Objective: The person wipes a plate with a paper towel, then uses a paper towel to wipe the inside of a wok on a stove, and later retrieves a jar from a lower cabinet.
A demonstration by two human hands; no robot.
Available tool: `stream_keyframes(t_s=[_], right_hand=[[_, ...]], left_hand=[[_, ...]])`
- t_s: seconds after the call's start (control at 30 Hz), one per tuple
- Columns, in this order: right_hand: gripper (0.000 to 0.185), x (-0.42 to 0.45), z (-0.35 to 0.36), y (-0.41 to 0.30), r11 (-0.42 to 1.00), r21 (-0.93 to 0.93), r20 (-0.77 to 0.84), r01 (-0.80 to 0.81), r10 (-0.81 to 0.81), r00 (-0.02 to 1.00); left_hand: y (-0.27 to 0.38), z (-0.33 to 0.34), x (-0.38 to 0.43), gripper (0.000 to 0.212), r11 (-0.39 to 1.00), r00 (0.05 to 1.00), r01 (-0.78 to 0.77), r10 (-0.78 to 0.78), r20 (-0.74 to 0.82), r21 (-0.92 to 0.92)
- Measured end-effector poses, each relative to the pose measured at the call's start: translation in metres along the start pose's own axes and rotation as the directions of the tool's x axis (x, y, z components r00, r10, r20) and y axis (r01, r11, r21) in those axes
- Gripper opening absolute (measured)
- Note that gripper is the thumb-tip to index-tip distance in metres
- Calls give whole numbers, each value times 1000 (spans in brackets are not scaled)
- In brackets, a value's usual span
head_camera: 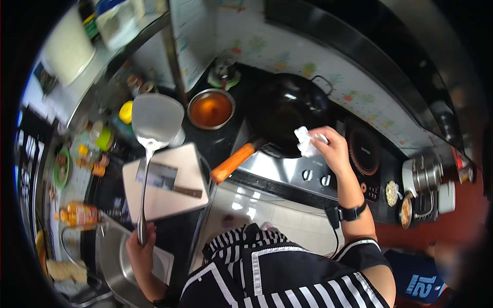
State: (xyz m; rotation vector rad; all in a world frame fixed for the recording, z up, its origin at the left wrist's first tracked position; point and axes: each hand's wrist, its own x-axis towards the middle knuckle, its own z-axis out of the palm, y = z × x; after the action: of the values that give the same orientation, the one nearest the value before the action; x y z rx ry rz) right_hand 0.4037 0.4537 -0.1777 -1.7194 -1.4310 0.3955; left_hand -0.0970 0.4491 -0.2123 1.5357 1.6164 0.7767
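Observation:
My left hand [141, 243] grips the handle end of a metal wok spatula [157, 115], whose broad blade is raised beyond a white cutting board [161, 208]. On that board lies a cleaver [163, 178] with a brown handle, partly behind the spatula's shaft. Crumpled white tissue [307, 143] is pinched in the fingers of my right hand [329, 148], over the near right edge of a black wok [289, 107]. The wok rests on the stove [277, 167], its orange wooden handle [235, 161] pointing towards me. To its left stands a metal bowl of reddish-orange liquid [211, 109].
A steel sink [111, 246] is at lower left, with bottles [79, 215] and jars beyond. An induction cooktop [362, 152] sits right of the stove, then a small dish of food [406, 211] and stacked steel pots [421, 175]. A person in a dark blue shirt [414, 275] is at lower right.

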Motion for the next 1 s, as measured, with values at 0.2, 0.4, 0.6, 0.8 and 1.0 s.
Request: stream_keyframes(t_s=[0.2, 0.4, 0.6, 0.8, 1.0], right_hand=[[17, -88, 37, 37, 912, 71, 663, -405, 260, 702], [28, -102, 80, 111, 918, -395, 113, 28, 19, 993], [27, -95, 143, 149, 781, -573, 120, 249, -220, 968], [24, -54, 205, 135, 832, -550, 15, 72, -76, 997], [34, -63, 258, 108, 672, -739, -25, 46, -96, 995]], left_hand=[[-7, 3, -23, 18, 993, 997, 11, -20, -79, -115], [-5, 17, -76, 18, 992, 991, 100, -107, -85, -75], [-5, 27, -111, 20, 966, 964, 208, -229, -134, -153], [-18, 31, -127, 19, 918, 940, 266, -315, -134, -295], [-18, 27, -135, 18, 882, 906, 332, -397, -148, -333]])
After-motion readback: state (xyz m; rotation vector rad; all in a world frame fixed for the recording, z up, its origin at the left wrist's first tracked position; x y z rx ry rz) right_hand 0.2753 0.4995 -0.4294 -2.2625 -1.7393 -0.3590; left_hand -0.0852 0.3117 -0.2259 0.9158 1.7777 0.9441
